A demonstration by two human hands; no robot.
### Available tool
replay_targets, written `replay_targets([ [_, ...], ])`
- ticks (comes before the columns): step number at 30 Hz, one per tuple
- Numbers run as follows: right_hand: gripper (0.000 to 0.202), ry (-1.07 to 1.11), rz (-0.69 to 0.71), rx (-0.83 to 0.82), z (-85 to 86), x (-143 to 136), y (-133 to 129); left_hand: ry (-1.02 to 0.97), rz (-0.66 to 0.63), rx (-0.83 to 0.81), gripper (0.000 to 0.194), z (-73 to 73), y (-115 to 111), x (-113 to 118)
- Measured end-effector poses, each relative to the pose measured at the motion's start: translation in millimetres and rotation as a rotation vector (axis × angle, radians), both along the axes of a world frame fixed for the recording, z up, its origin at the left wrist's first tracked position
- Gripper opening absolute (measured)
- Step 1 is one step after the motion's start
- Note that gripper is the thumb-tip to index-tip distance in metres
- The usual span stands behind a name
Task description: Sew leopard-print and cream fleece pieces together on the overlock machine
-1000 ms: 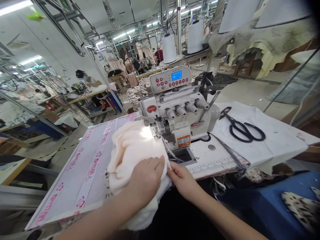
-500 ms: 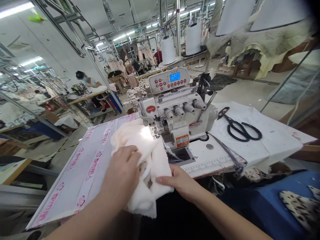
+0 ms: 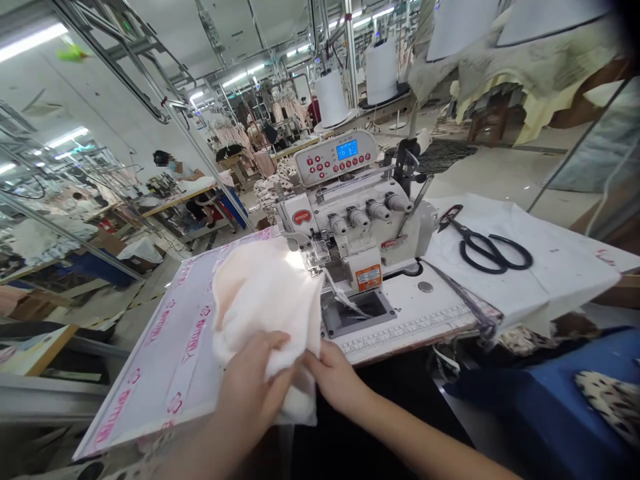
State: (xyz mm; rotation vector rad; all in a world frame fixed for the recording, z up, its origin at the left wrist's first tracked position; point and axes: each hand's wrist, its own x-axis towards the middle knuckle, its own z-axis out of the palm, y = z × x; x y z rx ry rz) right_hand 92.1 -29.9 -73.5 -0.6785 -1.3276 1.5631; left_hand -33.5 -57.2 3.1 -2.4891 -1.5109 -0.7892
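A fluffy cream-white piece of fabric (image 3: pixel 265 287) lies at the left of the overlock sewing machine (image 3: pixel 350 220), its upper edge by the lit presser foot (image 3: pixel 315 257). My left hand (image 3: pixel 255 367) is closed on the lower part of the fabric, thumb on top and fingers partly hidden under it. My right hand (image 3: pixel 335 373) pinches the fabric's right lower edge, close beside the left hand. Below the hands a corner of the fabric hangs over the table's front edge.
Black-handled scissors (image 3: pixel 490 253) lie on the white cloth (image 3: pixel 540 287) at the right. Pink-printed plastic sheeting (image 3: pixel 185 333) covers the table's left side. White thread cones (image 3: pixel 331 100) stand behind the machine. A blue container (image 3: pixel 565 393) holds spotted fabric at lower right. A masked co-worker (image 3: pixel 175 167) sits far left.
My left hand has moved down toward the front edge, and my right hand slightly left, bringing them together. The fabric has spread flatter and shifted left, uncovering more of the machine's plate opening.
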Motion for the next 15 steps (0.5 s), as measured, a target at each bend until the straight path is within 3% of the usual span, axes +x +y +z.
replay_targets([
  [3,0.031,-0.044,-0.087,0.005,-10.5,27,-11,-0.012,-0.101,-0.047,0.022,7.5,-2,-4],
  [7,0.035,-0.030,0.008,-0.140,-7.0,43,-20,0.072,-0.239,-0.036,0.029,17.1,-4,10],
  [15,0.031,0.048,0.040,-0.052,2.6,48,-20,0.369,-0.362,0.170,0.031,-3.3,-3,29],
])
